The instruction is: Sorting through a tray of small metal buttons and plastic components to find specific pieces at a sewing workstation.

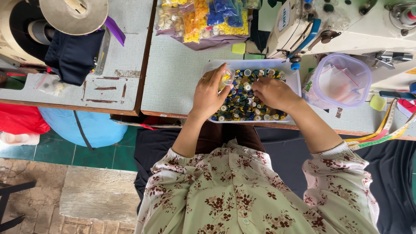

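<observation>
a white tray (295,80) of mixed blue, yellow and white buttons (242,102) sits at the table's near edge. the left hand (210,93) pinches a small clear bag (226,78) of yellow buttons over it; the right hand (273,92) rests on the buttons, fingers curled down. a clear lidded tub (342,80) stands just right, bagged buttons (203,17) behind.

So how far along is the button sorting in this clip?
Done: clear bags of yellow, white and blue buttons lie behind the white rectangular tray. In hand: the left hand holds a small clear bag of yellow buttons; the right hand picks in the tray. Left: many mixed buttons.
</observation>
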